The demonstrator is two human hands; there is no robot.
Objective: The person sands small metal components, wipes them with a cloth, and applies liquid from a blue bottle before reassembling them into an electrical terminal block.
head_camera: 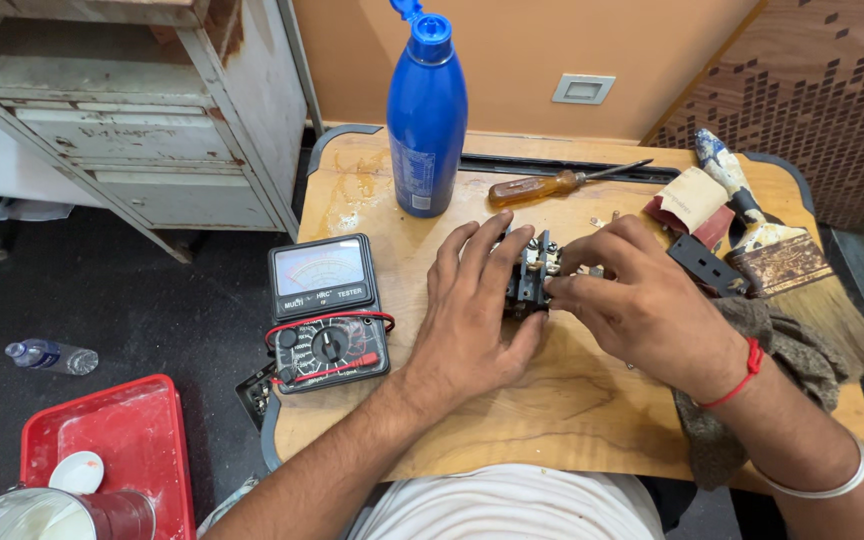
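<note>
A small black electrical part with metal contacts stands on the wooden board between my two hands. My left hand wraps its left side, fingers over the top and thumb below. My right hand meets it from the right, fingertips pinching at its upper contacts. A red thread band and a metal bangle circle my right wrist. Most of the part is hidden by my fingers.
A black analogue meter lies left of my hands. A blue bottle and an orange-handled screwdriver sit behind. A paintbrush, sandpaper, a black socket piece and a grey rag lie right. A red tray sits on the floor.
</note>
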